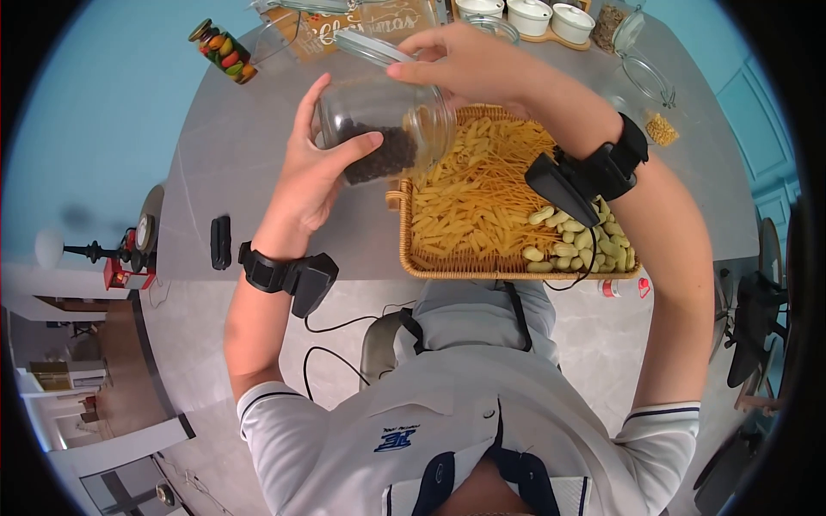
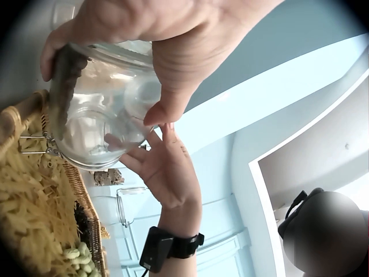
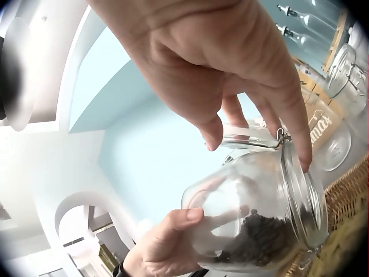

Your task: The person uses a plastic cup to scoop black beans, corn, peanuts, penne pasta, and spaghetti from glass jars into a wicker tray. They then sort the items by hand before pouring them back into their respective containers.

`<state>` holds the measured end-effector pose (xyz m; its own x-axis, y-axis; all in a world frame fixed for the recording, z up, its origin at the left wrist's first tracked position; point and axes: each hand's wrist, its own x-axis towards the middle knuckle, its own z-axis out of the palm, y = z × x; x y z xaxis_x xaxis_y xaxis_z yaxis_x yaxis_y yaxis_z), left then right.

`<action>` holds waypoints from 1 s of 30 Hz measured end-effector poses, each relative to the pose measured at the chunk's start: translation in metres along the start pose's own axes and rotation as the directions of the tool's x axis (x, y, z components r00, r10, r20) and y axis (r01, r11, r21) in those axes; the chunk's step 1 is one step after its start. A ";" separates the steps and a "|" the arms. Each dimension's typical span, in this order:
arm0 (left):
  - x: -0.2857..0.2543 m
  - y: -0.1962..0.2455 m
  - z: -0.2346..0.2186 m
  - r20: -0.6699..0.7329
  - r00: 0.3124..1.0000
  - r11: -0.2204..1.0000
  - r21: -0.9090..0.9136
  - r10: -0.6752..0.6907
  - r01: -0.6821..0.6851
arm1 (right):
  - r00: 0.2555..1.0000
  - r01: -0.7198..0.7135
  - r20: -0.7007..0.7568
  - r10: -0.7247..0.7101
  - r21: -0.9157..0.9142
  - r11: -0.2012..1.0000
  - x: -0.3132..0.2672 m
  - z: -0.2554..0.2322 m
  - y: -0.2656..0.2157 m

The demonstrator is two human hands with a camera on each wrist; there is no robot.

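Observation:
My left hand grips a clear glass clip-top jar, thumb on its side and fingers around its base. The jar is tipped sideways, with its mouth toward the right above a wicker basket. Small dark pieces lie along its lower wall. The hinged glass lid stands swung open. At the mouth end, my right hand holds the lid between thumb and fingers, one finger reaching to the rim in the right wrist view. Dark pieces also show inside the basket.
The basket holds pasta and unshelled peanuts. A jar of colourful contents stands back left; white lidded pots stand at the back. An open jar lies at the right. A black object lies near the left edge.

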<state>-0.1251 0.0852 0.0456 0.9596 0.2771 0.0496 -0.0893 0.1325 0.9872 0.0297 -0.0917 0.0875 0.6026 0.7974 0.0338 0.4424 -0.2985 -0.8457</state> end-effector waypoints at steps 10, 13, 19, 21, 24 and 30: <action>-0.002 0.031 0.034 -0.092 0.990 0.941 0.314 -0.104 0.128 | 0.999 -0.044 -0.020 0.050 0.229 0.972 -0.006 -0.003 0.027; 0.004 0.031 0.037 -0.070 0.993 0.919 0.377 -0.100 0.119 | 0.998 -0.055 0.044 0.043 0.297 0.953 -0.001 -0.008 0.039; 0.019 0.024 0.036 -0.083 0.992 0.793 0.597 -0.090 0.122 | 0.996 -0.087 0.058 0.071 0.337 0.937 -0.002 -0.011 0.054; 0.021 0.022 0.038 -0.076 0.995 0.755 0.649 -0.059 0.094 | 0.996 -0.080 0.063 0.061 0.366 0.927 -0.002 -0.010 0.061; 0.022 0.022 0.041 -0.049 0.998 0.726 0.685 -0.031 0.056 | 0.996 -0.093 0.053 0.079 0.369 0.925 -0.009 -0.013 0.061; 0.023 0.035 0.055 -0.049 0.995 0.703 0.705 -0.084 0.094 | 0.993 -0.113 0.025 0.114 0.438 0.892 -0.017 -0.012 0.067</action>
<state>-0.0916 0.0444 0.0897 0.9495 0.3111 -0.0415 0.2160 -0.5516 0.8056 0.0568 -0.1311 0.0366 0.6318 0.7713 -0.0762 0.0353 -0.1269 -0.9913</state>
